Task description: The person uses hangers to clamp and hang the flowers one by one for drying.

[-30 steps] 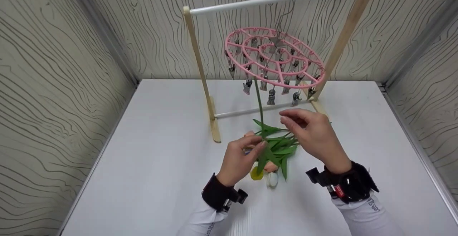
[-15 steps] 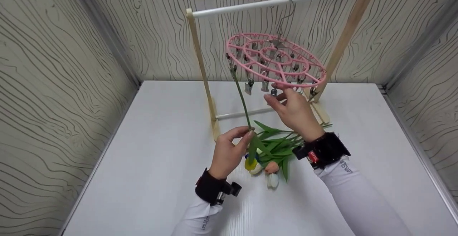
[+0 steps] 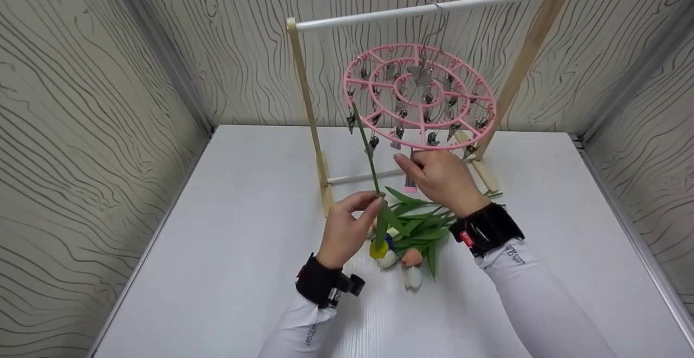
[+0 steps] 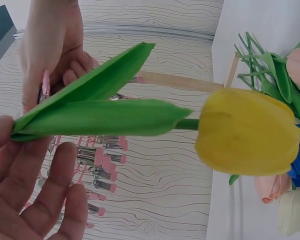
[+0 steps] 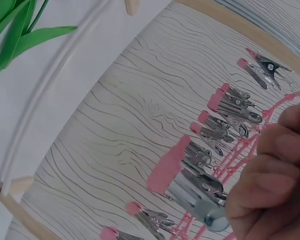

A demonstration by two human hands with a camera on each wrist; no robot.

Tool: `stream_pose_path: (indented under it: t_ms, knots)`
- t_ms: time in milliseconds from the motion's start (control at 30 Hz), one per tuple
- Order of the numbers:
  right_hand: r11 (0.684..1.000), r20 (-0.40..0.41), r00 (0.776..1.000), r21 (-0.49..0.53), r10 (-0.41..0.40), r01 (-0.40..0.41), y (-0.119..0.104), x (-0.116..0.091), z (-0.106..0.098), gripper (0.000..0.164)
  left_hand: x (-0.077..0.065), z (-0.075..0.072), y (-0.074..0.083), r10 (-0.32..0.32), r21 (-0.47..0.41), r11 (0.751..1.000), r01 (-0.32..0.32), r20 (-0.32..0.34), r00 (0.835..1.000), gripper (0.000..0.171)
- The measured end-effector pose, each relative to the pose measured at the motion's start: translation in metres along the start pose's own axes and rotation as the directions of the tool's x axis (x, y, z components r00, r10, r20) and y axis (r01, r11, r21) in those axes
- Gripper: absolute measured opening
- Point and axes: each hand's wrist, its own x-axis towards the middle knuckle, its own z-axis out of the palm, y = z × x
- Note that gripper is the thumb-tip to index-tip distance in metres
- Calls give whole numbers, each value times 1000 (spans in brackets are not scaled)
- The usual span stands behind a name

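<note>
In the head view my left hand (image 3: pixel 349 229) pinches the green stem of an artificial yellow tulip (image 4: pixel 247 132) between thumb and fingertips. The flower hangs downward, and the stem's bare end points up toward the rack's left rim. Its leaves (image 4: pixel 110 117) spread beside the fingers. My right hand (image 3: pixel 445 180) is at the near rim of a pink round clip hanger (image 3: pixel 420 146), with fingers curled about a metal clip (image 3: pixel 410 180) whose pink tip points down. The right wrist view shows the curled fingers (image 5: pixel 277 182) at the right edge, partly cut off.
The hanger hooks over the white top bar (image 3: pixel 374 16) of a wooden-legged stand (image 3: pixel 306 103). Several metal clips (image 5: pixel 235 107) dangle from it. Under the hands, a bunch of artificial tulips (image 3: pixel 428 228) lies on the white table (image 3: pixel 244 228), with blossoms toward the person.
My right hand has moved up and left to the hanger's near rim and taken hold of a clip. The left hand has shifted slightly left with the tulip. The hanger has tilted and swung.
</note>
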Motion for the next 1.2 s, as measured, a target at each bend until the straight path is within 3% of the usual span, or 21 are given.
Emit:
stream_pose_path:
  t_ms: [133, 300, 400, 567, 633, 767, 967, 1067, 1200]
  knots:
    - [980, -18, 998, 194, 57, -53, -1, -1, 1, 52, 2, 1, -2, 1, 1, 1000, -1, 0, 1000, 23]
    - [891, 46, 992, 436, 120, -128, -3, -1, 1, 43, 5, 2, -2, -5, 8, 1000, 4, 5, 1000, 22]
    - [855, 59, 990, 498, 132, -143, -4, -1, 2, 43, 6, 1, -2, -10, 3, 1000, 10, 8, 1000, 22]
    - [820, -52, 982, 559, 184, -124, -6, -2, 13, 31, 7, 4, -3, -12, -6, 1000, 12, 15, 1000, 23]
    - [779, -98, 969, 615, 226, -120, -8, -3, 18, 28, 9, 6, -3, -12, -13, 1000, 12, 16, 1000, 24]
    - [648, -146, 943, 757, 297, -87, -14, -5, 27, 28, 12, 9, -2, -17, -29, 999, 17, 11, 1000, 24]
    - [461, -88, 914, 880, 396, -115, -23, -9, 35, 33, 17, 13, 2, -13, -28, 1000, 12, -20, 1000, 26]
    - [413, -66, 903, 902, 424, -128, -26, -12, 36, 34, 20, 14, 5, -17, -33, 999, 15, -31, 999, 28]
    - [385, -80, 893, 916, 442, -109, -29, -11, 37, 35, 22, 17, 9, -38, -49, 998, 36, -49, 998, 27]
